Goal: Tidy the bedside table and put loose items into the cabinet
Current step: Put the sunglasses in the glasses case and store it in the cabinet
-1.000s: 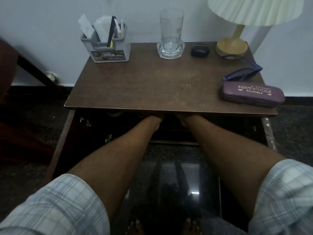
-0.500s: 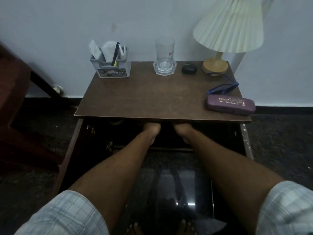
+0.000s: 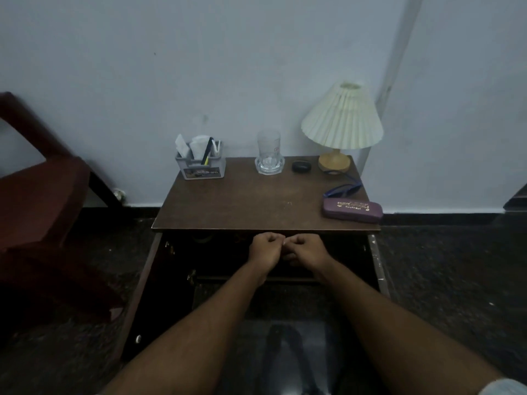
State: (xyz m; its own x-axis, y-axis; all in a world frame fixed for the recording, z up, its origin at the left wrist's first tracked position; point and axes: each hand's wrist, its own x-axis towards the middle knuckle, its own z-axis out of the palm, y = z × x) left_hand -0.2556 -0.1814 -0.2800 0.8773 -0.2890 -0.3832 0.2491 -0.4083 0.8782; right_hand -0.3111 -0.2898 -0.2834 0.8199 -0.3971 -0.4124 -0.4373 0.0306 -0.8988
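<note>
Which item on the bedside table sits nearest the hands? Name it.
The purple spectacle case, lying at the front right corner; the organiser, glass, black pod and lamp line the back edge.

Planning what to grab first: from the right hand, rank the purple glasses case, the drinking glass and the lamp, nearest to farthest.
From the right hand:
1. Purple glasses case, front right corner.
2. Drinking glass, back centre.
3. Lamp, back right corner.

Both fists, left hand & right hand, prob. touching, below bedside table.
</note>
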